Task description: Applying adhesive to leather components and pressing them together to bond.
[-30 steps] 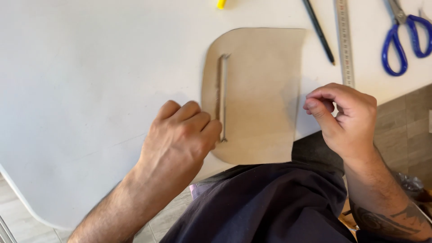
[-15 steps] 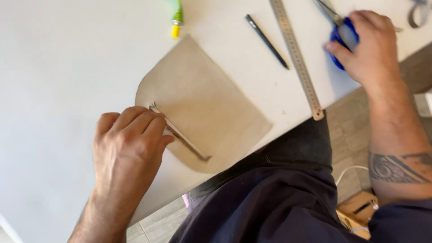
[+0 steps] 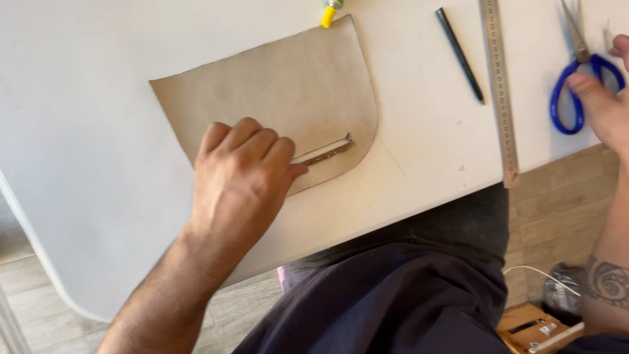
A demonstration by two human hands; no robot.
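A tan sheet with one rounded end lies flat on the white table. A narrow slot with a pale strip runs near its lower edge. My left hand presses down on the sheet with curled fingers, covering the slot's left end. At the frame's right edge, the thumb and a finger of my right hand close on the blue handle of the scissors. Most of that hand is out of view.
A metal ruler and a black pen lie between sheet and scissors. A yellow-tipped tube touches the sheet's top edge. The table's edge runs above my lap. A wooden box sits on the floor.
The tan sheet has turned under my left hand, so the slot now lies nearly level. My right hand went from near my lap out to the scissors at the right.
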